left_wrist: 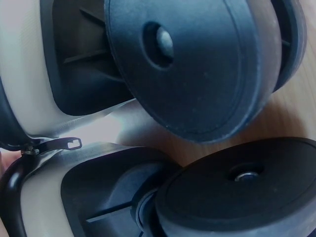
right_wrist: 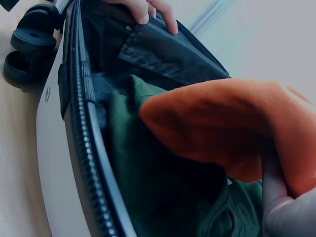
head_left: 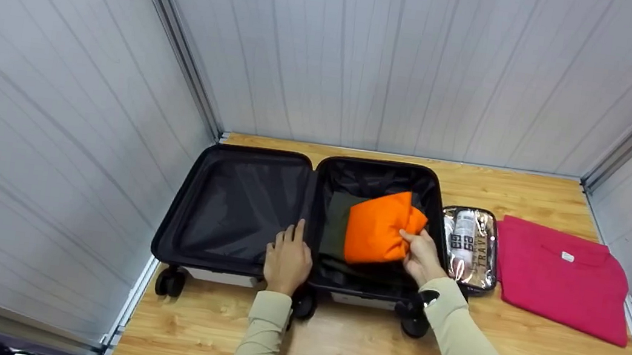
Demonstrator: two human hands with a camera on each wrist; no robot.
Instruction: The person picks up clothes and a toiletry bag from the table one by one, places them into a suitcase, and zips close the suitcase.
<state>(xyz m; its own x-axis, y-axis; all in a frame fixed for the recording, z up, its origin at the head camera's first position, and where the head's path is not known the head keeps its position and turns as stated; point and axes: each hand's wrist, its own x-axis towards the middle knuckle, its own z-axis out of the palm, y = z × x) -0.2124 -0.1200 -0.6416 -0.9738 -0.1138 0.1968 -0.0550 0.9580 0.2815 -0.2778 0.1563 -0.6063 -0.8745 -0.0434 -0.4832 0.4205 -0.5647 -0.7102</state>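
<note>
An orange folded cloth is pinched at its right side by my right hand, above the right half of the suitcase. Dark green clothing lies beneath it in that half; the right wrist view shows the orange cloth lifted partly off the green fabric. My left hand rests with extended fingers on the suitcase's middle edge, between the two halves. Fingers of the left hand also show over the rim in the right wrist view.
The suitcase's left half lies unfolded, lined in black. Right of the suitcase are a clear travel pouch with a white bottle and a folded pink garment. Black wheels stick out along the near side. Pale panel walls surround the wooden floor.
</note>
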